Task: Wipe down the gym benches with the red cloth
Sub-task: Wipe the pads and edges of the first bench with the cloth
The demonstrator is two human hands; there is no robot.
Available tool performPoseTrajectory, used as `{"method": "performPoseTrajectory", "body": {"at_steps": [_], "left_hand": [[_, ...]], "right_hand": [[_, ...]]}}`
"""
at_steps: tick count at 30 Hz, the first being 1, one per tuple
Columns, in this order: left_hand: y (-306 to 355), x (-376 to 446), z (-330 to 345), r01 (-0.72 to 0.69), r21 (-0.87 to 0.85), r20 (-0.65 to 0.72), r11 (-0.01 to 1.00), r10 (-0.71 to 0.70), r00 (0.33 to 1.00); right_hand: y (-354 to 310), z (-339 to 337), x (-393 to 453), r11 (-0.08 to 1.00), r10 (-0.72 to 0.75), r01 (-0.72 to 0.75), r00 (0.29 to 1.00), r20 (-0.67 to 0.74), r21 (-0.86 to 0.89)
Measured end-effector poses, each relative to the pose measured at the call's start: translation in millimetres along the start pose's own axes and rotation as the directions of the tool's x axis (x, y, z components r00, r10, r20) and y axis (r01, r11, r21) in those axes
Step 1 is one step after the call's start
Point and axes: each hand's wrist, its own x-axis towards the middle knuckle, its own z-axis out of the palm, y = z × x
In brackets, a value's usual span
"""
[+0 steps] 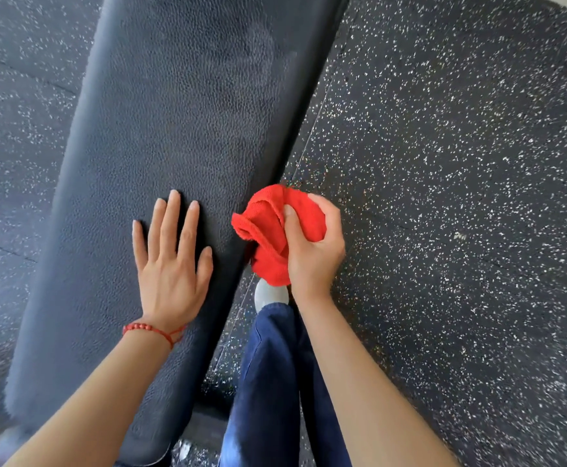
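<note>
- Left hand (171,261): fingers straight, laid flat on the black padded table (160,112).
- Right hand (312,251): at 3 o'clock of it, grip clenched round the bunched red cloth (268,230), off the table edge.

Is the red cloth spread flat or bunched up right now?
Bunched up: the red cloth is wadded in the right hand, beside the bench edge.

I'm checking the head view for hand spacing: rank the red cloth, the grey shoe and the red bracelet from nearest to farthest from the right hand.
1. red cloth: gripped in the right hand.
2. grey shoe: just below the hand, on the floor.
3. red bracelet: on the left wrist, over the bench.
</note>
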Motion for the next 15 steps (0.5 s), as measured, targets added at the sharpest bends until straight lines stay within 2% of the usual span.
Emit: {"method": "performPoseTrajectory", "body": {"at_steps": [9,15], "left_hand": [[-12.6,-6.1,-2.0,-0.061,-0.097,-0.002,0.993,0.061,0.998],[-26.6,-56.6,-3.5,0.025,-0.038,-0.044,0.999,-0.027,0.999]], "right_hand": [[9.3,-6.1,-28.0,1.0,-0.009,0.009,1.0,0.011,-0.015],[16.3,-8.8,-54.4,1.0,-0.006,0.006,1.0,-0.01,-0.007]]}}
